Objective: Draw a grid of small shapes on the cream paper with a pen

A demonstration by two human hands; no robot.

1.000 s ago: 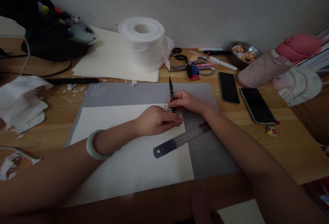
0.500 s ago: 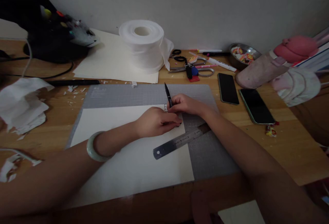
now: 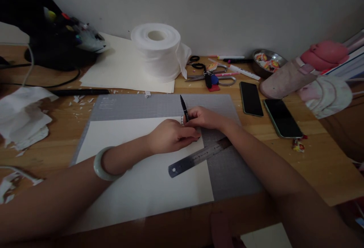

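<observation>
A black pen leans upward to the left, its lower part gripped by the fingers of my right hand. That hand rests at the upper right corner of a white paper sheet. Small black marks run along the sheet beside the pen. My left hand, below a pale green bangle, lies on the sheet with fingers bent and together, close against the right hand; what is between its fingers is hidden. A metal ruler lies slanted across the sheet's right edge, partly under my right forearm.
Under the sheet is a grey cutting mat. Behind it stand a white tissue roll and scissors. Two phones, a steel bowl and a pink-lidded bottle are to the right. Crumpled tissue lies left.
The view has shifted very slightly. The pen's upper end has dipped a little, while both hands keep nearly the same place on the sheet.
</observation>
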